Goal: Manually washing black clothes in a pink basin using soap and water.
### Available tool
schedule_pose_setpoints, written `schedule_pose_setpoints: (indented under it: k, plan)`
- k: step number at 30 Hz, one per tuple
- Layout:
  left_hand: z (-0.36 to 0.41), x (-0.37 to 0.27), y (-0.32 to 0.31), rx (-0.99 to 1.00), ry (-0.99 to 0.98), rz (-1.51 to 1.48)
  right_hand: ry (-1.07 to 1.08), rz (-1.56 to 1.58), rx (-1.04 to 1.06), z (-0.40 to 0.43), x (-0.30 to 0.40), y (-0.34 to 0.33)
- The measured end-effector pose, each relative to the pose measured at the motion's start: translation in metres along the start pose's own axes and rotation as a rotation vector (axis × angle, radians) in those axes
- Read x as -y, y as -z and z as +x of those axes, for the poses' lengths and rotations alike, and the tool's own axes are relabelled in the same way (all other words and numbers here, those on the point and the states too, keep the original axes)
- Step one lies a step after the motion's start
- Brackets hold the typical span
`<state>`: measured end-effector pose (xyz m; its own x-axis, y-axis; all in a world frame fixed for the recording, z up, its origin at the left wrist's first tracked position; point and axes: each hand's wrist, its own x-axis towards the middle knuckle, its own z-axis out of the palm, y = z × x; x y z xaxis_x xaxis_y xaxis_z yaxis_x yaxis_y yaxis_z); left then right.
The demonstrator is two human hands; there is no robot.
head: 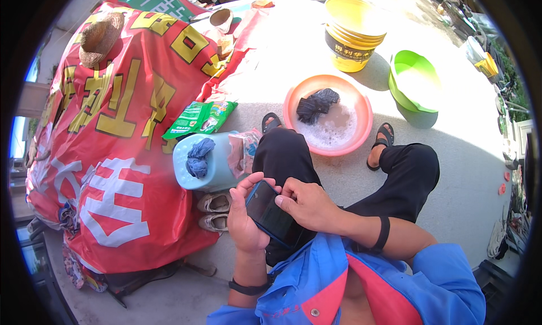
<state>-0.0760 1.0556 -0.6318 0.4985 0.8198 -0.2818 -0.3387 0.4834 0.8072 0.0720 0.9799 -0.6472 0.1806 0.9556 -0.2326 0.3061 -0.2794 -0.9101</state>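
Note:
A dark smartphone (pixel 275 217) with a blue edge lies tilted in my left hand (pixel 250 217), its fingers and thumb around the far end and side. My right hand (pixel 307 202) is at the phone's right side, fingers bent, the thumb near the screen; whether it grips the phone is hard to tell. Beyond my knees, a pink plastic basin (pixel 366 117) on the ground holds soapy water and a dark wet cloth (pixel 317 106). To the left, a twisted blue cloth (pixel 199 157) rests on an upturned light-blue plastic stool or tub (pixel 183 172).
Yellow buckets (pixel 353 49), stacked, and a green basin (pixel 413 81) stand past the pink one. A green detergent bag (pixel 200 119) lies by a heap under a red banner (pixel 169 206), which bears a straw hat (pixel 100 40). Pale shoes (pixel 214 203) sit beside the light-blue item.

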Motion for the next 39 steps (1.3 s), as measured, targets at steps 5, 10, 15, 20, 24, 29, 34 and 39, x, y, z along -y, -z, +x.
schedule_pose_setpoints:
  k: [5,10,15,20,24,29,34,39]
  plan:
    - [0.008,-0.005,0.014,0.045,0.134,-0.213,-0.112,0.363,0.065,0.005,-0.022,0.002]
    - [0.013,-0.005,0.019,0.056,0.165,-0.245,-0.125,0.312,0.086,0.002,-0.01,0.008]
    - [0.01,-0.003,0.005,0.033,0.176,-0.219,-0.126,0.107,0.119,-0.001,0.007,0.012]
    - [0.005,0.0,-0.006,0.021,0.047,0.014,-0.038,0.009,0.005,-0.001,0.007,0.007]
    - [0.008,-0.01,0.001,0.028,0.152,-0.155,-0.19,0.413,0.105,0.009,-0.013,0.009]
    - [0.015,-0.008,0.018,0.062,0.198,-0.259,-0.249,0.566,0.156,0.007,-0.017,0.01]
    - [0.021,-0.007,0.021,0.076,0.208,-0.292,-0.162,0.467,0.123,0.006,-0.02,0.009]
    - [0.025,-0.004,0.029,0.106,0.233,-0.351,-0.149,0.342,0.14,0.004,-0.007,0.017]
